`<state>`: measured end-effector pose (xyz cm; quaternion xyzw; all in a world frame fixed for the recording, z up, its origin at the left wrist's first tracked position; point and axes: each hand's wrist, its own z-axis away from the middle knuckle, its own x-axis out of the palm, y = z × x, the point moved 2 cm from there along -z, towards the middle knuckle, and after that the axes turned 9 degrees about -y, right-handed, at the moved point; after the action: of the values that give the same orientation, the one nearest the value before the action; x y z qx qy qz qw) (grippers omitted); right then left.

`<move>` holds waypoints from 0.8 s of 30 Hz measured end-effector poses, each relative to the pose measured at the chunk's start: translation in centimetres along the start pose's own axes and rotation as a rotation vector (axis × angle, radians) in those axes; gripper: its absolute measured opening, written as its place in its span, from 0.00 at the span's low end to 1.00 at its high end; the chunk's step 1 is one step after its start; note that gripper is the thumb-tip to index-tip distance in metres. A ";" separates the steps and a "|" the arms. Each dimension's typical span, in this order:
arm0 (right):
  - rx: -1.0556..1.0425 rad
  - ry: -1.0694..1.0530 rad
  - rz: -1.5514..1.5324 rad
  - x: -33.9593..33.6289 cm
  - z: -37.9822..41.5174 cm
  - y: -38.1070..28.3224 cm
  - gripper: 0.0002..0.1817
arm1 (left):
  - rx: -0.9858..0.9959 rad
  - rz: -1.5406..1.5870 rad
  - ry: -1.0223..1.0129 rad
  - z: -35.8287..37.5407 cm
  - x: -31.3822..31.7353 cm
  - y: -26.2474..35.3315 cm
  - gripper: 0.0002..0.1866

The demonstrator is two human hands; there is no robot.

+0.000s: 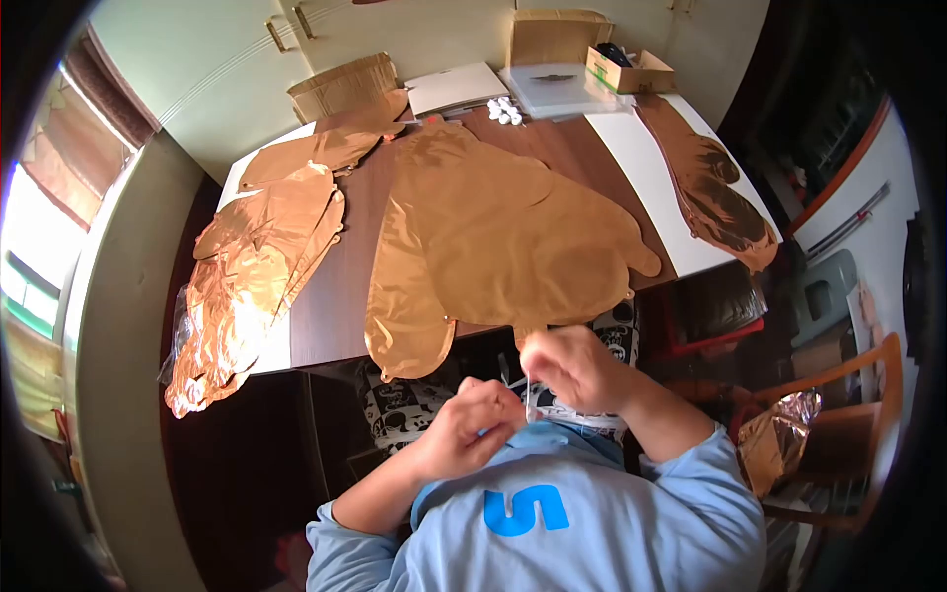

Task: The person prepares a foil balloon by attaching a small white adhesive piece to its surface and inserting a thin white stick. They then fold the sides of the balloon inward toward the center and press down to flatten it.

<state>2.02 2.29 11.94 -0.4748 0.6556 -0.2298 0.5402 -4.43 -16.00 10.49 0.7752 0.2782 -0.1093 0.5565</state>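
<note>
A large copper-coloured foil balloon (523,227) lies flat and uninflated on the table, with its narrow tab (528,333) hanging over the front edge. My right hand (577,370) is closed just beside that tab and partly covers it. From its fingers a thin white strand (530,395) runs downward. My left hand (469,424) is closed lower down, its fingertips close to the strand's lower end. What the left fingers pinch is too small to make out. Both hands are in front of my chest.
More flat copper foil balloons (261,247) lie along the left side; another foil piece (715,187) rests on white board at right. White small items (504,111), a clear plastic container (562,94) and an open carton (631,74) stand at the back. A wooden chair (848,424) is at right.
</note>
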 end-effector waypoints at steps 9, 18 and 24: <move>-0.007 0.012 0.048 0.6 -0.5 0.9 0.10 | -0.005 0.145 0.034 -0.3 -1.1 1.0 0.12; -0.164 -0.077 0.002 2.3 0.2 0.3 0.08 | -0.126 0.243 0.172 -0.1 -1.5 0.8 0.06; -0.046 -0.043 0.031 -0.6 -0.8 -0.6 0.12 | -0.088 0.124 0.009 0.0 0.1 0.2 0.08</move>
<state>1.51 2.38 12.96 -0.4819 0.6561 -0.1960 0.5467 -4.26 -16.02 10.61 0.7661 0.2367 -0.0587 0.5946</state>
